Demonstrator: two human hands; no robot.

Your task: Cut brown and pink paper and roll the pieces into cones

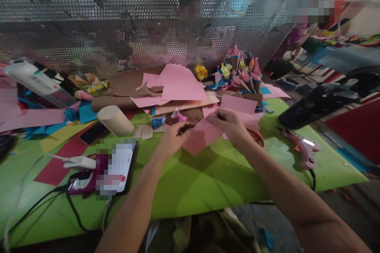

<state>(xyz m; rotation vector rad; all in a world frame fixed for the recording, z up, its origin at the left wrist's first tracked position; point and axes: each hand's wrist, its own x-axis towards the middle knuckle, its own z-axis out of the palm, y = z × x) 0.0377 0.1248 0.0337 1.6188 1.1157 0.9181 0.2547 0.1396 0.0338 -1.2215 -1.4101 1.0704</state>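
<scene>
Between my two hands a piece of pink paper point(204, 136) is held tilted above the green table. My left hand point(177, 136) is closed on its left edge, and my right hand point(228, 121) pinches its upper right edge. Just behind lie a small blue packet point(158, 121) and a small pink item in clear wrap point(179, 115). A red curved handle point(257, 137), perhaps of scissors, shows beside my right wrist. Larger sheets of pink paper point(181, 83) lie on brown paper at the back.
A pink glue gun point(307, 152) lies at right, near a black bottle-like object point(317, 102). Paper cones point(245, 71) stand at the back. A cardboard tube point(115, 120), a phone point(120, 166) and a power strip with cables point(84, 180) are at left. Perforated metal point(142, 27) borders the table point(208, 189).
</scene>
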